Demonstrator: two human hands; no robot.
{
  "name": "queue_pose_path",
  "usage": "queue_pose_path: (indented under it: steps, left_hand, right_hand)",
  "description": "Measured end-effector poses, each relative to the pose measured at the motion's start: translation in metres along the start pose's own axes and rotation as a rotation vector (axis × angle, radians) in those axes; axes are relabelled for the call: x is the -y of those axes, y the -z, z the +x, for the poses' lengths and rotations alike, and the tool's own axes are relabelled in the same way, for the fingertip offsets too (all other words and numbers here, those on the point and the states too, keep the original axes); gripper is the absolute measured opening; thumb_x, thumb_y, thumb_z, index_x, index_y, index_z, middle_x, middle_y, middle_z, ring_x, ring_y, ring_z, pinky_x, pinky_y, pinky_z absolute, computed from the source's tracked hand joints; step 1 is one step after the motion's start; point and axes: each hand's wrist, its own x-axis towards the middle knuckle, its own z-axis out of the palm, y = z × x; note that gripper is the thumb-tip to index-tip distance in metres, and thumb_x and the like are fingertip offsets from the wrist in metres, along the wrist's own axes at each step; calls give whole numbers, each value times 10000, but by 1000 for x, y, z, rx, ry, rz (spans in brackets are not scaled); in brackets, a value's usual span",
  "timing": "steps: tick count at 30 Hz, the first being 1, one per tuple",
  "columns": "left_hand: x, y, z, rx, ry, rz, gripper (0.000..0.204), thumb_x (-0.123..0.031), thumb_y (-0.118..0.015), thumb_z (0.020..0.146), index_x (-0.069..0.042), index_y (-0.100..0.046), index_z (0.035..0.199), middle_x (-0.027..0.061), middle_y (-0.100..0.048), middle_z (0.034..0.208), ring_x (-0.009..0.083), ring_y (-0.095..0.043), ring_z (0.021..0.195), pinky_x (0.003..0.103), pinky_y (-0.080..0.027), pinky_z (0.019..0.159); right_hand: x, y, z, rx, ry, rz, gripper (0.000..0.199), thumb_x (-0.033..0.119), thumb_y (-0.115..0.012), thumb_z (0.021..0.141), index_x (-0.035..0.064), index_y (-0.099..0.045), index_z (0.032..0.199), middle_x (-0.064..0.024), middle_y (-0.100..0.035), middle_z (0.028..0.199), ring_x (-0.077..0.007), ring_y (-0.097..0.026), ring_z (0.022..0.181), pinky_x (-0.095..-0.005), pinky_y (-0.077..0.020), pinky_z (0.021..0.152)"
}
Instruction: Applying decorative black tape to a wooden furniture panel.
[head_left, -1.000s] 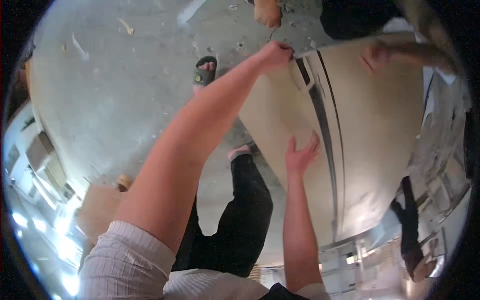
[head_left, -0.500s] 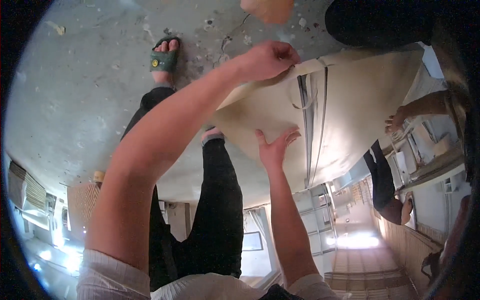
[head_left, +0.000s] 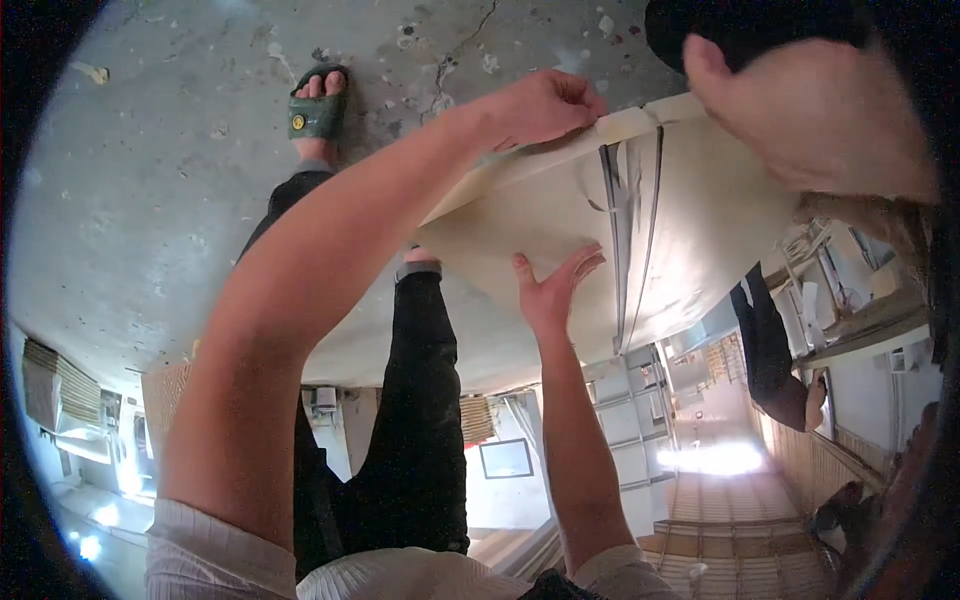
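Note:
A large cream panel (head_left: 700,200) stands in front of me. Two dark narrow strips (head_left: 621,230) run down its face, with a thin curled sliver beside them. My left hand (head_left: 550,106) is closed at the panel's upper edge, fingertips pinching a pale band along that edge; whether the band is separate from the panel I cannot tell. Lower on the face, my right hand (head_left: 556,290) rests with thumb and fingers spread. At the upper right another person's hand (head_left: 810,120), large and blurred, hides the panel's corner.
Stained grey concrete floor (head_left: 180,180) spreads to the left, where my sandalled foot (head_left: 318,105) stands. Another person's dark-clad knee (head_left: 750,30) is close at the top right. A person in dark trousers (head_left: 765,340) is farther off at right, near cluttered shelves.
The other person's hand has come in over the panel's right corner. An orange-toned shape at the top has left the view. My hands have barely shifted.

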Motion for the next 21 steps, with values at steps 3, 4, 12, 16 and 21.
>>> queue_pose_path:
  steps: [3, 4, 12, 16, 21]
  left_hand:
    - [2, -7, -7, -90, -312, 43, 212, -192, -584, 949, -65, -710, 1063, 33, -721, 981, 144, -637, 872, 297, -511, 816]
    - [0, -10, -10, -164, -360, 224, 215, -171, -583, 929, -57, -705, 1066, 71, -726, 965, 164, -651, 856, 311, -519, 804]
    - [-21, -24, -28, -289, -438, 573, 238, -132, -581, 865, -51, -692, 1060, 193, -715, 948, 335, -697, 849, 413, -544, 780]
    - [-21, -25, -21, -294, -428, 642, 204, -171, -606, 892, -36, -679, 1027, 198, -702, 916, 352, -691, 839, 430, -538, 766]
    - [-15, -27, -11, -306, -434, 605, 217, -227, -603, 935, -33, -665, 1007, 199, -686, 932, 363, -679, 859, 441, -521, 761]
  right_hand:
    - [-2, 1, -3, -11, -4, 31, 1281, 523, -749, 821, -94, 152, 1491, -344, 137, 1575, -499, 160, 1462, -553, 16, 1202]
    - [-3, 1, -2, -13, -6, 32, 1281, 523, -749, 821, -94, 152, 1491, -344, 137, 1575, -499, 160, 1462, -553, 16, 1202]
    - [-5, 0, -2, -23, 6, -7, 1284, 527, -756, 814, -80, 148, 1494, -422, 124, 1529, -555, 148, 1439, -595, -7, 1187]
    - [-6, 0, -2, -30, 29, 14, 1299, 535, -761, 806, -73, 158, 1494, -435, 131, 1520, -565, 147, 1434, -602, -10, 1183]
    - [-8, -3, -2, -49, 23, 31, 1311, 546, -765, 796, -76, 154, 1494, -430, 144, 1522, -566, 159, 1431, -606, -4, 1179]
